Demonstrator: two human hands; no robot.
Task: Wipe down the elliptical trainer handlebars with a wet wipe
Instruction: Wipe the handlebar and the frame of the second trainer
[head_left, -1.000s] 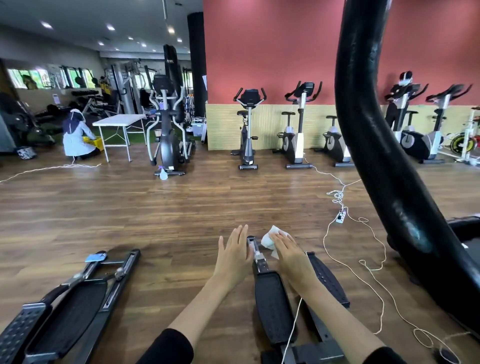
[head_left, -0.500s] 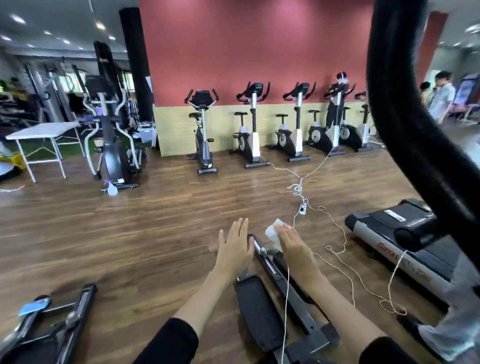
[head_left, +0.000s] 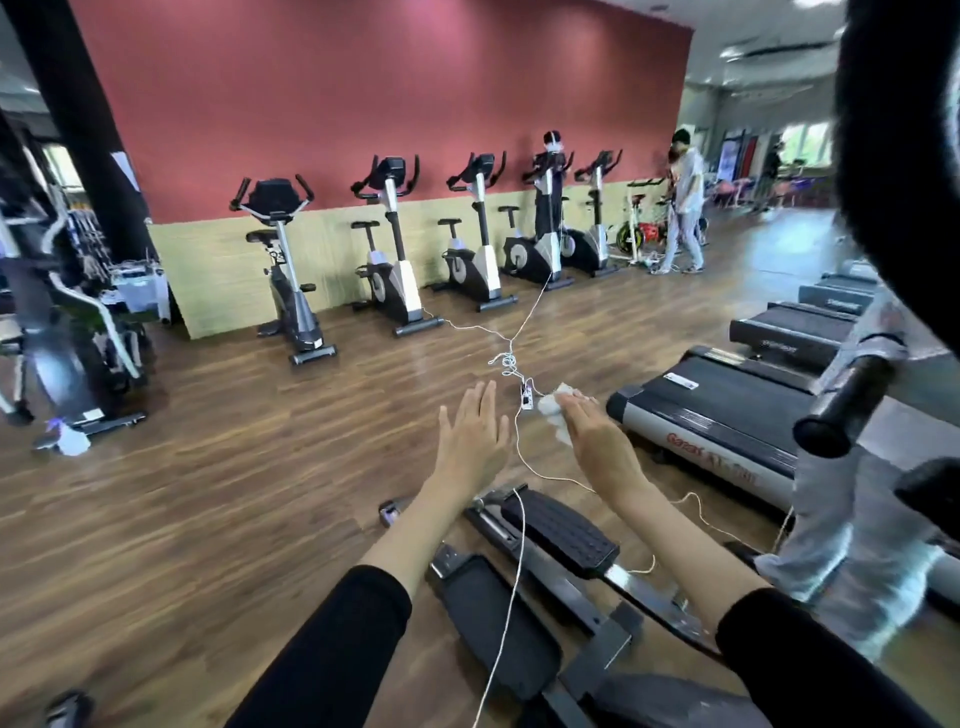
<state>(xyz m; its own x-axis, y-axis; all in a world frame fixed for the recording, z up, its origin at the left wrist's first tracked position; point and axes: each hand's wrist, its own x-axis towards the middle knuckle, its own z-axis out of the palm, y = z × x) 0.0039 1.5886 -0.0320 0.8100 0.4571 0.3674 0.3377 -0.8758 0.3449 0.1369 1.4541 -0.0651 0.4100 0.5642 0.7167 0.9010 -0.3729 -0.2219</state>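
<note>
My left hand (head_left: 475, 436) is stretched out in the air over the floor, fingers straight, holding nothing. Beside it my right hand (head_left: 597, 441) holds a crumpled white wet wipe (head_left: 555, 413), which shows at its fingertips and left edge. Both hands hover above the elliptical trainer's black foot pedals (head_left: 563, 530). A thick black handlebar (head_left: 893, 156) curves down the right edge, close to the camera and blurred. A shorter black grip (head_left: 852, 408) juts out below it. Neither hand touches a handlebar.
Treadmills (head_left: 727, 410) stand to the right. A row of exercise bikes (head_left: 395, 249) lines the red wall. White cables and a power strip (head_left: 527, 397) trail across the wooden floor. Other people stand at the far right (head_left: 685, 202), and another elliptical stands at the left (head_left: 62, 322).
The view has swung to the right, bringing the treadmills in. Both hands have moved up and away from the pedal rail, the right still holding the wipe.
</note>
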